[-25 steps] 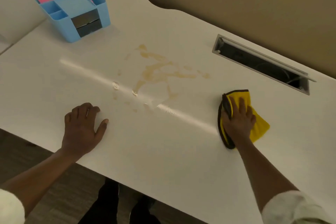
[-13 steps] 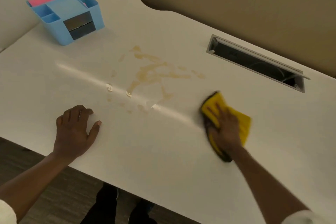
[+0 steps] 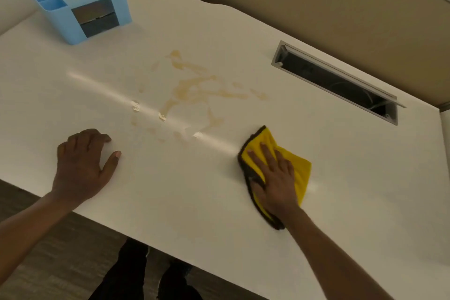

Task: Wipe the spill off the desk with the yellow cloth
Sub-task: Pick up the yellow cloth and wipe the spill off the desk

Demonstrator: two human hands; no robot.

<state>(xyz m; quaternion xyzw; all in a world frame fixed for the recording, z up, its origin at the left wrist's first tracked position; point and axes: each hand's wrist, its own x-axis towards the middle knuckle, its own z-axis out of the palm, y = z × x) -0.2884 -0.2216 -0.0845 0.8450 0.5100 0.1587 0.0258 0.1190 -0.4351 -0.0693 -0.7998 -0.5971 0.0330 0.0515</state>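
Note:
A tan, smeared spill spreads over the middle of the white desk. The yellow cloth, dark-edged and folded, lies flat on the desk to the right of the spill and just short of it. My right hand presses down on the cloth with fingers spread, covering much of it. My left hand rests palm down on the bare desk near the front edge, below and left of the spill, holding nothing.
A blue desk organiser with pink and orange notes stands at the far left corner. A rectangular cable slot with a raised metal flap opens at the back right. A beige partition runs behind the desk. My legs show below the front edge.
My right hand has slid the cloth leftward along the desk, closing most of the gap to the spill. My left hand has stayed planted on the desk.

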